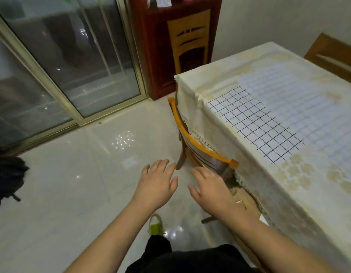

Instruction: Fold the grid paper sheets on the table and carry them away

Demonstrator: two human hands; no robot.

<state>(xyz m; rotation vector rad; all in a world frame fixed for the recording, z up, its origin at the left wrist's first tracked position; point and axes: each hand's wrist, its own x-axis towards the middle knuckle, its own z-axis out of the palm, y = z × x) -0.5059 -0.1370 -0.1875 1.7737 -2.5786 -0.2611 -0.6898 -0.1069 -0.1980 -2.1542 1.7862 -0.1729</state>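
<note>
Both hands, left (158,184) and right (212,191), hang open and empty over the floor (72,184). Grid paper (255,125) lies flat on the table (239,79), well apart from them.

No text, label, brand, number or sign can be read here. The grid paper (255,123) on the table carries only ruled black lines, and the small papers on the shelf (164,1) are too blurred.

soft indoor light, glare spots on the glossy floor (122,141), slight blur, edges bowed.
</note>
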